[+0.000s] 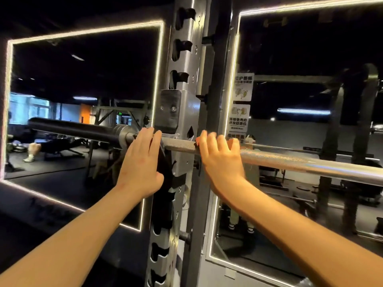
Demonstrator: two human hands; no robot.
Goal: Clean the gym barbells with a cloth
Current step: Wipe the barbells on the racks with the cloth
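Step in hand: wiping the barbell (300,164) where it sits in the rack post (184,65), shaft running from far left to near right. Left hand (143,160) is flat, fingers straight and together, pressing a dark cloth (166,183) onto the shaft just right of the collar (124,134). The rest of the cloth hangs down beside the post. Right hand (220,160) lies over the shaft on the right of the post. Its fingers are draped over the top and blurred, and the thumb is hidden, so I cannot tell whether it clamps or only rests. Judgement: a flat palm cleans only the top of the shaft, so I should wrap the cloth round it and twist while sliding, to work the rough grip pattern. The right hand should bear down so the barbell does not roll in its hook. The post blocks a straight pass, so I should wipe up to it, lift, and restart on the other side. Risks are the loose cloth catching in the post's slots and fingers pinched against the hook. The black sleeve (72,128) at far left looks untouched, with most of the shaft left to do.
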